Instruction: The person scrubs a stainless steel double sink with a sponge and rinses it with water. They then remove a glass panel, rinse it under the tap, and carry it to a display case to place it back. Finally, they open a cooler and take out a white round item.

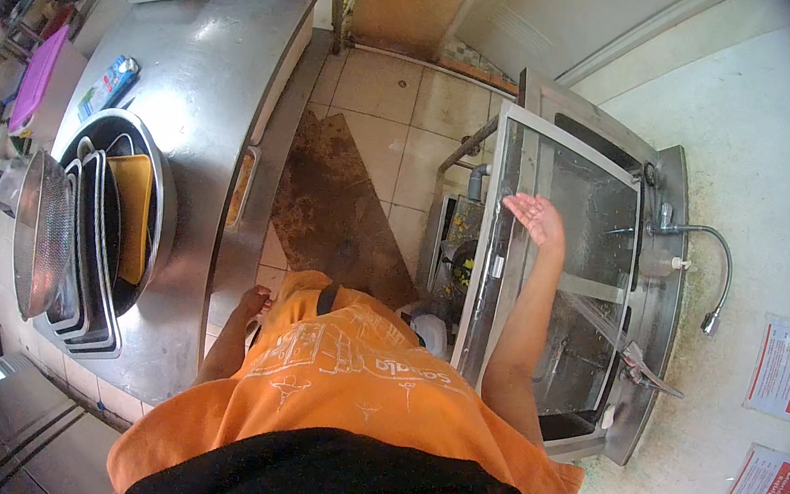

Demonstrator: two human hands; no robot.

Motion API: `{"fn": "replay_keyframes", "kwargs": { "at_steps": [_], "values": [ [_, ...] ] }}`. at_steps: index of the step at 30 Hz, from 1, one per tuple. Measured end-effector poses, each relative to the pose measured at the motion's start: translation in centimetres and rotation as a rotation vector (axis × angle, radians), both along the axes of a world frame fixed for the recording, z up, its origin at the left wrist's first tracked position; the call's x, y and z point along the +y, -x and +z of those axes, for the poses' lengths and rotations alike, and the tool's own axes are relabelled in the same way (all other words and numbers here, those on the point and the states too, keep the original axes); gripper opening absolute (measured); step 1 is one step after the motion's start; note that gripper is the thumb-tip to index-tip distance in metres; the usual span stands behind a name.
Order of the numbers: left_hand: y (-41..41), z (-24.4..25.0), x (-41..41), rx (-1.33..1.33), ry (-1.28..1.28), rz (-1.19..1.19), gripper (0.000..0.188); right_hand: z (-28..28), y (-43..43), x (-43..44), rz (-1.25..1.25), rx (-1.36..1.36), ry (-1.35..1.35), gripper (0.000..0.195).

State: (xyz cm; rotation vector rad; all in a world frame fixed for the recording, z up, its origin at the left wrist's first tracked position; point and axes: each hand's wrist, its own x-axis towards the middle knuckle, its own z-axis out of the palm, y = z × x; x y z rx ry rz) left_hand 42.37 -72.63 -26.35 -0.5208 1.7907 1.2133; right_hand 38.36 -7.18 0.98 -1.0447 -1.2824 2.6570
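My right hand (537, 219) is held palm up with nothing in it, above the left part of a white-framed glass panel (576, 197). The panel lies across a stainless steel sink (670, 172), and wet spots and streaks show on it. From a faucet (635, 357) on the sink's wall side, a stream of water (593, 317) runs onto or over the panel. My left hand (257, 301) hangs low at my left side, beside the steel table (194, 219). Its fingers look curled, and I cannot tell if they hold anything.
On the table a large metal bowl (164, 245) holds baking pans (93, 265), a yellow tray (131, 210) and a mesh strainer (41, 235). A blue packet (111, 86) lies behind it. A gooseneck tap (725, 271) rises at the wall. A brown mat (340, 209) covers floor tiles.
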Motion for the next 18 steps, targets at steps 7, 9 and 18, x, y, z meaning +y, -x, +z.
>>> {"fn": "replay_keyframes", "kwargs": {
  "at_steps": [7,9,18],
  "values": [
    [1.5,0.2,0.9,0.003,-0.132,0.018,0.023,-0.7,1.5,-0.6,-0.232,0.159,-0.199,0.048],
    [2.6,-0.4,1.1,-0.008,-0.043,-0.044,0.024,-1.1,-0.9,0.2,-0.351,0.210,-0.144,0.044],
    [5.4,-4.6,3.1,0.101,0.029,-0.231,0.025,-7.1,-20.2,10.2,-1.333,0.488,0.411,0.030]
  ]
}}
